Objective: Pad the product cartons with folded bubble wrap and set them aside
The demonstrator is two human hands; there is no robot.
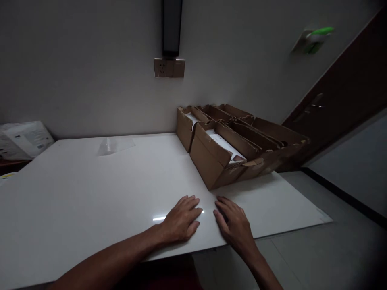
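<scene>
White tabletop [90, 193] bears left hand [181, 219] and right hand [234, 223] flat near its front edge, fingers spread, empty.

wall: socket plate [169, 67], dark strip [171, 26] above
far left: white bag [22, 139]
right: dark door [341, 96]

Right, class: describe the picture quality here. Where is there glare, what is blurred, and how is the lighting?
Head view: dim overall, corners darkened. A small bright glare streak lies on the white table between the left hand and right hand. The green object on the wall is motion-blurred. The cardboard boxes stay fairly sharp, and straight edges bow from wide-angle distortion.
</scene>
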